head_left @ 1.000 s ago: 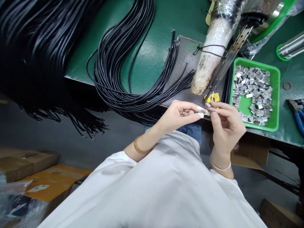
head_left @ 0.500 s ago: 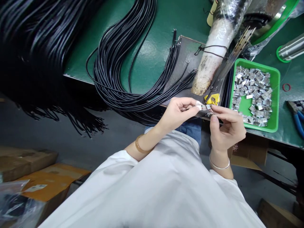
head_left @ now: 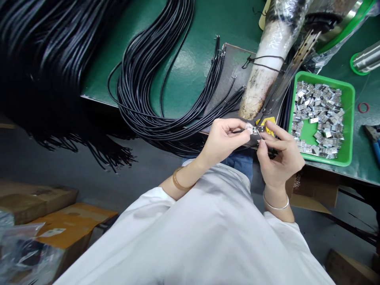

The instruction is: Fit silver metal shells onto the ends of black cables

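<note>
My left hand (head_left: 224,137) is closed in a pinch, with white tape on a fingertip, on the end of a black cable. At that end sits a small metal USB plug (head_left: 261,129), pointing right. My right hand (head_left: 280,154) is bent close beside the plug, its index fingertip by the plug's far end. Its thumb and another finger pinch together just below, where a thin wire-like line shows; what they hold is too small to make out. Under the fingers lies a yellow piece (head_left: 269,122), partly covered. Behind it a metal bracket (head_left: 277,87) slants up.
A green tray (head_left: 349,118) of loose metal USB plugs stands at the right, with blue-handled pliers (head_left: 376,148) beyond. A stained white tube (head_left: 258,87) leans over the dark board. Black cables (head_left: 142,99) loop across the green table (head_left: 97,79); more hang off its left edge.
The USB plug now lies in line with the cable, its metal face plainer to see. My right index finger has lifted and my right hand has shifted slightly left.
</note>
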Demonstrator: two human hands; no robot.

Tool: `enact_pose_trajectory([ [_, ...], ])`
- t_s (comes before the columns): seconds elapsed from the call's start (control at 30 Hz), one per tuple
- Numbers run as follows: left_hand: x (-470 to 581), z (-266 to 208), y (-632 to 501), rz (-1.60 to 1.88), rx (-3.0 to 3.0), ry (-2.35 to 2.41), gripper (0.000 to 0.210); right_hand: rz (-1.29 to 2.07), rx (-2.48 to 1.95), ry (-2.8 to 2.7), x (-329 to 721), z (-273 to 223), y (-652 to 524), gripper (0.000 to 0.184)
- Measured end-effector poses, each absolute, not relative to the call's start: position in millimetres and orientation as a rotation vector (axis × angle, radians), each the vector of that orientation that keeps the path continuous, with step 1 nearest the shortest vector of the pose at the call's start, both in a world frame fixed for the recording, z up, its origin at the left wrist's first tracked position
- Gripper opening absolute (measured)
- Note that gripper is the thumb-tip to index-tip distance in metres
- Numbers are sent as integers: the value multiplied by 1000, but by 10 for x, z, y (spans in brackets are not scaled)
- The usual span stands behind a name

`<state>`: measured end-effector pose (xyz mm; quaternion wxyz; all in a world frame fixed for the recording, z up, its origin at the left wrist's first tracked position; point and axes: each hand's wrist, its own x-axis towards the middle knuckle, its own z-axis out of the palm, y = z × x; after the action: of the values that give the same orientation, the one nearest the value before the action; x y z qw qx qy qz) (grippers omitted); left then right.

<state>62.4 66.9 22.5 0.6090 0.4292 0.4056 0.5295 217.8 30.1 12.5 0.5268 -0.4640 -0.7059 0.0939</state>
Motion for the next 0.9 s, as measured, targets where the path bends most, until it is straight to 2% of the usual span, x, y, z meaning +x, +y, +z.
enact_pose_trajectory([
  [0.9,602,316,657,1188,1109,1044,13,133,-1209,-1714,2128,337,320,20],
])
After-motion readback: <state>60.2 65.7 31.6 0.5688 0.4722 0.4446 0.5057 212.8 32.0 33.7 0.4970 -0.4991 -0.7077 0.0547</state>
